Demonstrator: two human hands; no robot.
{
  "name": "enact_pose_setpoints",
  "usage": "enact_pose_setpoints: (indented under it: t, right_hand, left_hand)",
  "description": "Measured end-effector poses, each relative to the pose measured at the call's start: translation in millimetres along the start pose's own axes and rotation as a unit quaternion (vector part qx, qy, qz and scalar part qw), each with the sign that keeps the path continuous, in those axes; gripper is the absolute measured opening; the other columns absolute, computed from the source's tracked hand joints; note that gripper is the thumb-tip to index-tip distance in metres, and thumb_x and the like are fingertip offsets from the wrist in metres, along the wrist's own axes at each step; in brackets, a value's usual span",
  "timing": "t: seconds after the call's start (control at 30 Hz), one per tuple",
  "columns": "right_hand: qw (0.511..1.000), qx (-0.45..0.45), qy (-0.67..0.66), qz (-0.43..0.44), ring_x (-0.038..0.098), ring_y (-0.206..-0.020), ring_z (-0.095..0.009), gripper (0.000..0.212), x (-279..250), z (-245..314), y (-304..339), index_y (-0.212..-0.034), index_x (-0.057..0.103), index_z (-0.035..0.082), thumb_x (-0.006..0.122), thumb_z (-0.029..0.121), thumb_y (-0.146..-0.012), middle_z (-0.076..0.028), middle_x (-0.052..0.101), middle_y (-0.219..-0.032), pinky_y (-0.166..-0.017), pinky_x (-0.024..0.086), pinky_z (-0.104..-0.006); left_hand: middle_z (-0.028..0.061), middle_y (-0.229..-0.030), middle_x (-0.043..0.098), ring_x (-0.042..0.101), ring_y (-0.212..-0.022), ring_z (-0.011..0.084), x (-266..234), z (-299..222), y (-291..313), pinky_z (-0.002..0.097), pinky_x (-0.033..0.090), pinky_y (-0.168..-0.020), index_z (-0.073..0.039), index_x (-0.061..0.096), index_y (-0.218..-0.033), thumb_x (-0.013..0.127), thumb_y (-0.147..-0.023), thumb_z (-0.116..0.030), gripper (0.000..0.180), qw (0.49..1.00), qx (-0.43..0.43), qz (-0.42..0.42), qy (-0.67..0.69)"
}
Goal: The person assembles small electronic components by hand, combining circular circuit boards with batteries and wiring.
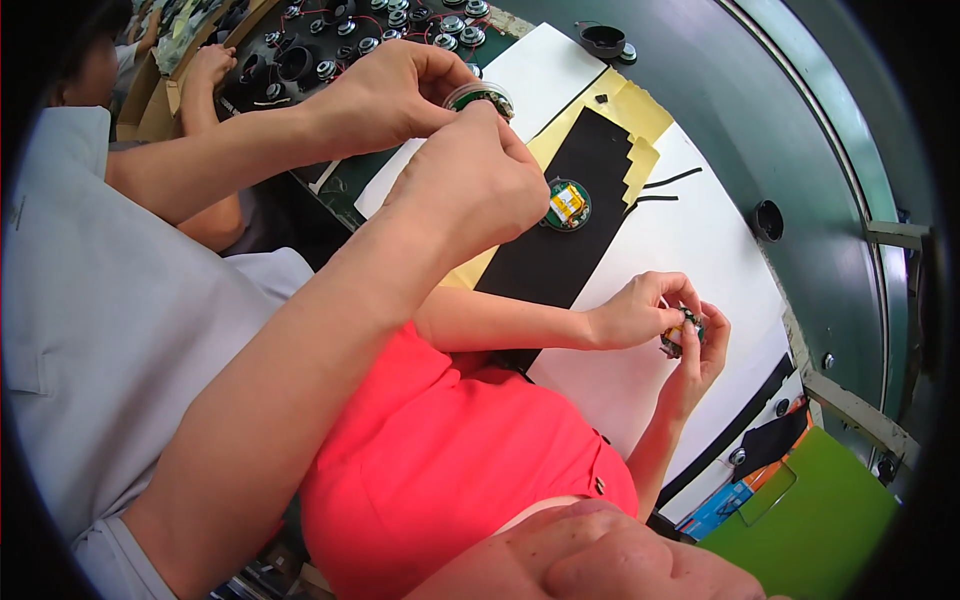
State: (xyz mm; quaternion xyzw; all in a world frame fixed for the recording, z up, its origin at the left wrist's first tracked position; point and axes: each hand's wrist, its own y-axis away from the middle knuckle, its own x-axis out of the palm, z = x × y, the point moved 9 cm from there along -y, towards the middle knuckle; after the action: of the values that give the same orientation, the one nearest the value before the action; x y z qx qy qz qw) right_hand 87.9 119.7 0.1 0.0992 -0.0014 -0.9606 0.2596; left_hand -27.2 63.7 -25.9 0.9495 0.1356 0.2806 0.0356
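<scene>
Round clear-rimmed part (482, 97) pinched between both grips (470, 105).

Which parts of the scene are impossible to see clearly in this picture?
- Round part, head view: mostly covered by the left hand and right hand.
- Small piece in a co-worker's hands: too small, wrapped by fingers.
- Tray of round parts: cut off by the top edge.

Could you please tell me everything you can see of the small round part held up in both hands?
The round part is a small disc with a clear plastic-looking rim and a green circuit board inside. The left hand pinches its far side, while the right hand covers its near edge. It is held above the white sheet; its underside is hidden.
</scene>
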Motion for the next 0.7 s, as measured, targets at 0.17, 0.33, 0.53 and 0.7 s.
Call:
enact_pose_setpoints:
  t: [0.17, 0.33, 0.53, 0.7]
  right_hand:
    - [0.999, 0.046, -0.016, -0.005, 0.06, -0.094, -0.011, 0.024, 3.6, -3.1, -2.4, -0.12, 0.059, 0.001, 0.059, 0.006, -0.097, -0.007, 0.063, -0.111, -0.079, 0.05, -0.0236]
    - [0.999, 0.033, -0.016, -0.016, 0.06, -0.092, -0.01, 0.023, 6.9, -6.0, -1.8, -0.118, 0.058, 0.001, 0.058, 0.005, -0.095, -0.006, 0.063, -0.107, -0.076, 0.05, -0.0226]
    - [0.997, 0.042, -0.048, -0.046, 0.06, -0.086, -0.009, 0.022, 2.4, -10.8, 0.5, -0.116, 0.058, 0.001, 0.056, 0.002, -0.094, -0.005, 0.062, -0.103, -0.07, 0.049, -0.02]
    - [0.995, 0.04, -0.07, -0.065, 0.06, -0.083, -0.008, 0.023, -5.3, -17.0, -1.5, -0.116, 0.058, 0.002, 0.056, 0.002, -0.093, -0.005, 0.062, -0.1, -0.069, 0.049, -0.02]
  left_hand:
    - [0.0056, -0.093, 0.067, 0.063, -0.085, 0.0114, -3.5, -9.5, 1.6, 0.029, 0.054, -0.077, -0.002, 0.064, -0.101, 0.055, -0.089, 0.003, 0.016, 0.996, 0.053, -0.019, -0.075]
    - [0.0057, -0.09, 0.065, 0.063, -0.084, 0.0106, -5.5, -2.6, 0.8, 0.0281, 0.054, -0.076, -0.001, 0.062, -0.099, 0.053, -0.089, 0.004, 0.015, 0.999, 0.007, -0.019, -0.042]
    - [0.0076, -0.093, 0.065, 0.064, -0.086, 0.0119, -0.3, 2.4, 0.5, 0.0298, 0.056, -0.079, 0.0, 0.062, -0.1, 0.053, -0.089, 0.004, 0.015, 0.999, -0.026, -0.013, -0.032]
    - [0.0097, -0.1, 0.067, 0.066, -0.092, 0.0151, -1.6, -2.4, -3.3, 0.0321, 0.058, -0.086, 0.001, 0.062, -0.106, 0.058, -0.09, 0.002, 0.016, 0.997, 0.021, -0.012, -0.072]
